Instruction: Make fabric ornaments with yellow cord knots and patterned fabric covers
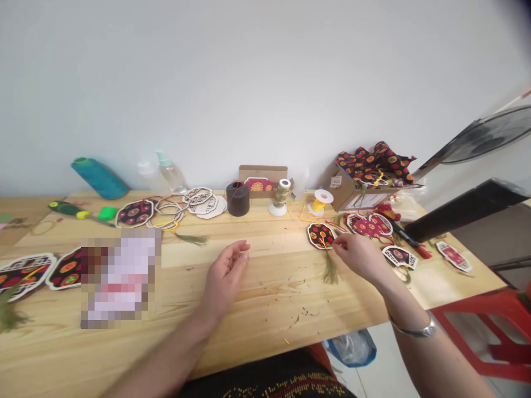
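My right hand [360, 258], wearing a silver bangle [418, 330], pinches at the right edge of a small scalloped ornament [319, 235]. This ornament has black patterned fabric, a pale rim and a yellow cord; an olive tassel [331, 270] hangs from it onto the wood. The fingertips partly cover that edge. My left hand [225, 276] hovers over the middle of the table [249, 326], its fingers loosely curled, the thumb a little apart, and no object visible in them. Close beyond the right hand lies a pink patterned ornament [371, 225].
Along the wall stand a teal thread cone [102, 179], a pump bottle [172, 174], a black thread spool [238, 199], a yellow cord spool [318, 204] and a fabric-filled box [359, 190]. A screwdriver [68, 209] lies left; a black post [464, 207] and red stool [485, 331] are right.
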Available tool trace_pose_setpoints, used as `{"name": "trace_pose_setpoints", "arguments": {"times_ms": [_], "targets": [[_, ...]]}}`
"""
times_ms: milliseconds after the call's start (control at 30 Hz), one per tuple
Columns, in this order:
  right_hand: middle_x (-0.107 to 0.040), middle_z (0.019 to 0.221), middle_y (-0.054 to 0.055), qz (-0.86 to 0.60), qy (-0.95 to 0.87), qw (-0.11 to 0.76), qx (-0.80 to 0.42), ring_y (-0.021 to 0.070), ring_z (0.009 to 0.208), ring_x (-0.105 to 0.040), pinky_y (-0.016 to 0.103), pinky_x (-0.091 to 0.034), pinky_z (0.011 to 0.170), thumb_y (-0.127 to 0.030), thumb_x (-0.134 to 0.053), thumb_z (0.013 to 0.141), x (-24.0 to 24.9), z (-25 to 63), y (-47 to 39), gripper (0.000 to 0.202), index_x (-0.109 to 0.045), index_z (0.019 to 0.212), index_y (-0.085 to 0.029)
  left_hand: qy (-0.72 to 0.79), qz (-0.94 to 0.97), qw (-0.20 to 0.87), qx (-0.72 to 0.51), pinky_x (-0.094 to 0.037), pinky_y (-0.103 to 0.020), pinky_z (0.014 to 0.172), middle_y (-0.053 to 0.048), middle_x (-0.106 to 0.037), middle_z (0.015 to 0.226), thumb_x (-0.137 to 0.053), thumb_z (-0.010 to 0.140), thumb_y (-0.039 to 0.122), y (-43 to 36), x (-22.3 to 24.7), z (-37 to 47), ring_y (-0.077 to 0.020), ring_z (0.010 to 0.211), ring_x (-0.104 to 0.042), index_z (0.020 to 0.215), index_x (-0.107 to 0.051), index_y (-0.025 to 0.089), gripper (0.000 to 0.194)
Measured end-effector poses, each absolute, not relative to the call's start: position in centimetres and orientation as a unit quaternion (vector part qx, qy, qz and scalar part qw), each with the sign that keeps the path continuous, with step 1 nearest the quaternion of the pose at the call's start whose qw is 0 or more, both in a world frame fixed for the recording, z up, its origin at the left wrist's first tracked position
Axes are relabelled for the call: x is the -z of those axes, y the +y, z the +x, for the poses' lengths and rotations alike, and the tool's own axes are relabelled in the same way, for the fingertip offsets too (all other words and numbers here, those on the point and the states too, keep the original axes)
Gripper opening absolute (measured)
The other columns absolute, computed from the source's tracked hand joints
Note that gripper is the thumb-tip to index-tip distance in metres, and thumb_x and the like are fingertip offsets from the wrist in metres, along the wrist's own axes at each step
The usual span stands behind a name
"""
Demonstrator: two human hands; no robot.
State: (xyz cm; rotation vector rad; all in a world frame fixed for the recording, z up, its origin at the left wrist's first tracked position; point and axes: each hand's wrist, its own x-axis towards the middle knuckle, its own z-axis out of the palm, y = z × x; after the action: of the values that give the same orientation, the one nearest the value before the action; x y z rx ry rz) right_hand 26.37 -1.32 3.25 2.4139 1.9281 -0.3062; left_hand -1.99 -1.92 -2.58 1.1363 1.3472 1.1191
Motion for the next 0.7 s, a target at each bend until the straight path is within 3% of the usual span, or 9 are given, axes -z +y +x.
{"name": "trace_pose_setpoints", "arguments": {"times_ms": [133,367,700], "targets": [[-0.073,0.079,0.009,0.755,0.65,0.032,0.081,0.0218,0.076,-0.066,0.027,-0.037,0.06,-0.025,-0.043,0.087,-3.8,26.4,-0.1,0.03,-0.07,0.075,-0.018,0.559,0.474,0.501,-0.46,-0.045,-0.038,0.088,-0.01,-0.065,0.111,-0.06,0.076,0.047,-1.7,2.7,-2.0,-0.02,0.091,-0.059,0.107,-0.059,0.017,0.044],[-0.072,0.099,0.01,0.722,0.691,0.009,0.029,0.0214,0.092,-0.066,0.026,-0.044,0.072,-0.024,-0.047,0.086,-3.0,23.5,4.7,0.025,-0.071,0.094,-0.019,0.565,0.468,0.504,-0.455,-0.047,-0.036,0.085,-0.009,-0.066,0.108,-0.061,0.074,0.047,-1.8,2.2,-2.0,-0.0205,0.09,-0.059,0.105,-0.06,0.017,0.043],[-0.07,0.093,0.021,0.714,0.697,0.057,0.03,0.0272,0.091,-0.067,0.031,-0.048,0.074,-0.012,-0.045,0.084,-1.1,21.6,8.0,0.026,-0.07,0.09,-0.007,0.566,0.461,0.514,-0.451,-0.047,-0.036,0.085,-0.01,-0.065,0.11,-0.06,0.076,0.045,-1.9,2.1,-2.1,-0.0202,0.092,-0.06,0.106,-0.06,0.017,0.041]]}}
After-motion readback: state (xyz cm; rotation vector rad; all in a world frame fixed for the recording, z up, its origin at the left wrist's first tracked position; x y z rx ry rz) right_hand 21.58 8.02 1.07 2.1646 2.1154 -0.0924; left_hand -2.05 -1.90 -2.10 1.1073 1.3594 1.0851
